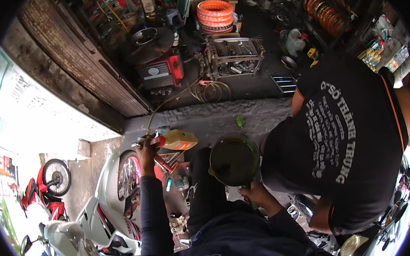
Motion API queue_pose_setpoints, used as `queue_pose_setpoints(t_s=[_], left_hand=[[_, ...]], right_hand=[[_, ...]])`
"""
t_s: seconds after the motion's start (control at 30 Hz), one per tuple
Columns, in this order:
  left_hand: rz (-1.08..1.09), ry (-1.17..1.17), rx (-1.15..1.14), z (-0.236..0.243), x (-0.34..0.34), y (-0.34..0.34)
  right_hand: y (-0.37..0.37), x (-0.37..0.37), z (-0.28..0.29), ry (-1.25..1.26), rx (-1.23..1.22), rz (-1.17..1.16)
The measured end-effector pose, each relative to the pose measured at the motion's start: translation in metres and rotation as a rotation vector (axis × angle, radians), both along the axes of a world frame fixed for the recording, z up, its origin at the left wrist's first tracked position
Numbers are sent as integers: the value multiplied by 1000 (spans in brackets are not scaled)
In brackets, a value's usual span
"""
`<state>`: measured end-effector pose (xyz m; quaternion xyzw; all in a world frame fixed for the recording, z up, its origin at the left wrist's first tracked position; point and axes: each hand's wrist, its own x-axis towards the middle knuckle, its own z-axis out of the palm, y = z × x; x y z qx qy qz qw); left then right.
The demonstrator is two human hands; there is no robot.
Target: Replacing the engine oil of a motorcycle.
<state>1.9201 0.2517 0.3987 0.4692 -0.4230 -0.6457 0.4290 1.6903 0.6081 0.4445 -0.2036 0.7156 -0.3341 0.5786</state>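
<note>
My left hand (147, 153) is closed at the red end of a yellow plastic bottle (181, 139), which lies nearly sideways and points to the right. My right hand (261, 196) grips the handle of a round, dark green jug (235, 159). The jug is seen from above, with a small lip on its left rim. Its inside is dark, and I cannot tell what it holds. Bottle and jug are apart, with the bottle to the jug's upper left. A red metal part (165, 164) shows just below the bottle.
Close on my right, a person in a black shirt (338, 133) bends over. A white motorbike (107, 215) stands at my left, a red one (53, 195) beyond. Ahead are a raised step (204, 113), a coiled hose (214, 92), a tool cart (234, 52) and stacked orange tyres (215, 15).
</note>
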Motion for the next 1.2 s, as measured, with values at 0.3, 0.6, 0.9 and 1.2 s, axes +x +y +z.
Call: queue_pose_setpoints(t_s=[0.3,0.6,0.9,1.2], left_hand=[[-368,-130,-96,-132,-123,-129],[-719,-910,-652,-196,-181,-175],[-546,-939,-658,-168,-184,-316],[-560,-719,-460,-97,-337,-386]], right_hand=[[-87,-70,-44,-37,-47,-273],[-209,-142,-37,-80,108,-494],[-316,-213,-29,-197,119,-618],[-353,-305,-43,-273,-21,-833]])
